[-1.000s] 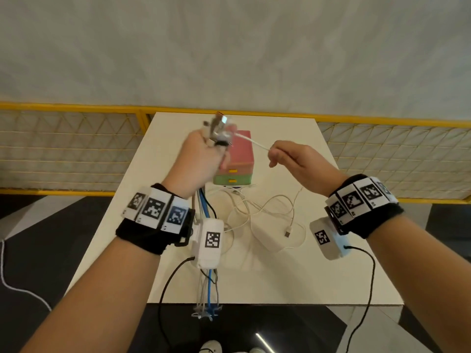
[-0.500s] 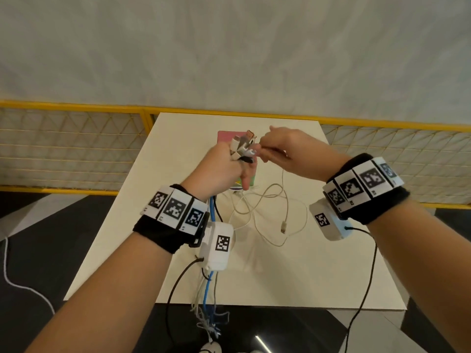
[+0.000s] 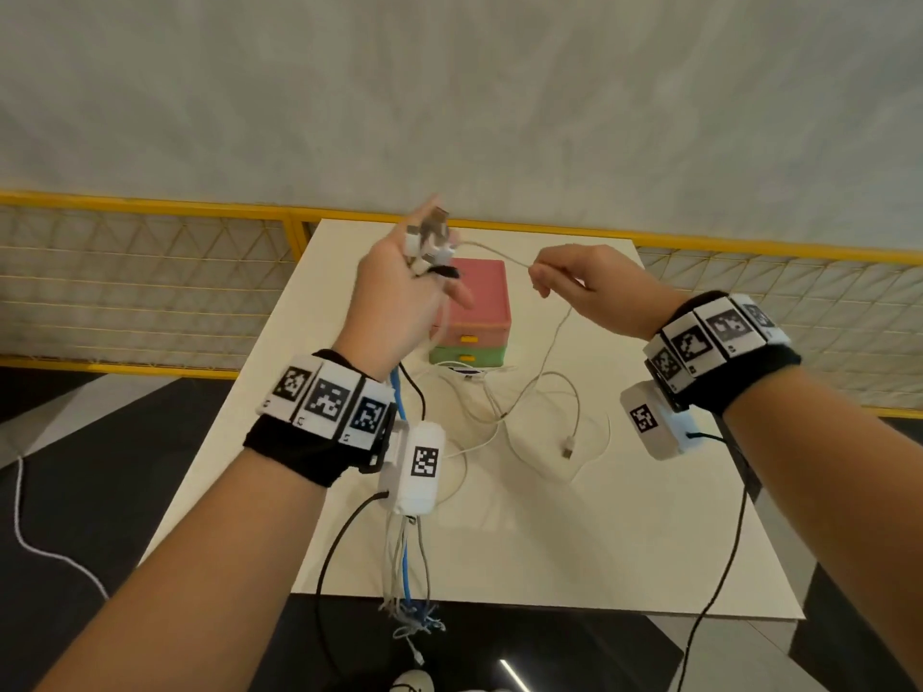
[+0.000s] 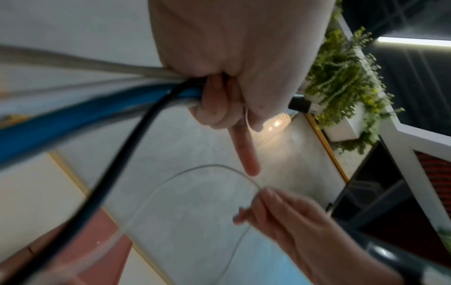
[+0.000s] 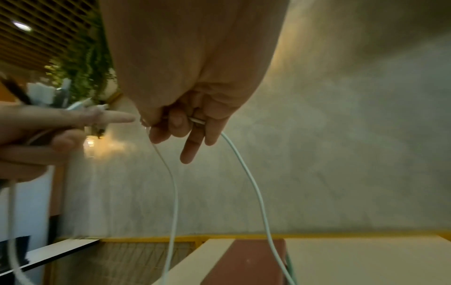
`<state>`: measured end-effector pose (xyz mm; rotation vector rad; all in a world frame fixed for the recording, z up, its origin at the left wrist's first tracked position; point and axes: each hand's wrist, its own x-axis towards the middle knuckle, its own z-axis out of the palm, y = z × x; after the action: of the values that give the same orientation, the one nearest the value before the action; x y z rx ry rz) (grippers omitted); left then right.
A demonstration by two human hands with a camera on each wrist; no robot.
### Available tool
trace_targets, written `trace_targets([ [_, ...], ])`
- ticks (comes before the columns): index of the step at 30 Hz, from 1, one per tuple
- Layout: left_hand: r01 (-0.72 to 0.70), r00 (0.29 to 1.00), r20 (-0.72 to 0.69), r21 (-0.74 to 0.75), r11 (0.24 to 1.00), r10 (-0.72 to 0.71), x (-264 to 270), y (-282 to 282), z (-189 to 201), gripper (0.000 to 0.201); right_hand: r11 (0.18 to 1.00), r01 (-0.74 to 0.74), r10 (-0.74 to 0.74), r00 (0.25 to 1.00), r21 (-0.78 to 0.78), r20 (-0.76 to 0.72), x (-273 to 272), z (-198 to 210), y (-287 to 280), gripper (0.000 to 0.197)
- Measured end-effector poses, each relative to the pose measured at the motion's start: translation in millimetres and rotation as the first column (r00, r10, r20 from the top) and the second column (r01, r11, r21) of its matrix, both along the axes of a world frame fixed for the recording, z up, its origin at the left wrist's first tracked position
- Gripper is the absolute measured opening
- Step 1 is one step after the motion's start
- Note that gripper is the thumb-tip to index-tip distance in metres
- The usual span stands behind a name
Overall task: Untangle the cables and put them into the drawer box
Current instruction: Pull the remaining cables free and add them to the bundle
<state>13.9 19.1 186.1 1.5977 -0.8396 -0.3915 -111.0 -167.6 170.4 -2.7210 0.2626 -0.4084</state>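
Apart again, both hands grip: left hand point(image 3: 399, 292) clutches bundled plugs point(image 3: 429, 239), right hand point(image 3: 584, 287) pinches thin white cable point(image 3: 492, 251).

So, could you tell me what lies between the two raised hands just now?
In the head view, a thin white cable spans the gap from the left hand, which grips the cable bundle, to the pinching right hand. The drawer box sits behind.

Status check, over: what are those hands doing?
Left hand grips cable bundle. Right hand pinches white cable. Drawer box closed; loose cables on table.
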Motion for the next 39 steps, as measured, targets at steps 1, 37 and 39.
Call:
trace_targets([
  [1, 0.056, 0.998, 0.026, 0.016, 0.998, -0.057, -5, -4, -1, 0.050, 0.999, -0.044, 0.045, 0.999, -0.031, 0.016, 4, 7, 5, 0.029],
  [37, 0.019, 1.000, 0.005, -0.184, 0.983, -0.018, -11, 18, 17, 0.028, 0.964, -0.210, 0.256, 0.905, 0.165, -0.341, -57, 47, 100, 0.023],
  [39, 0.108, 0.993, -0.025, -0.167, 0.980, -0.114, -16, 22, 18, 0.041, 0.945, -0.242, 0.316, 0.850, 0.221, -0.422, -61, 47, 111, 0.032],
])
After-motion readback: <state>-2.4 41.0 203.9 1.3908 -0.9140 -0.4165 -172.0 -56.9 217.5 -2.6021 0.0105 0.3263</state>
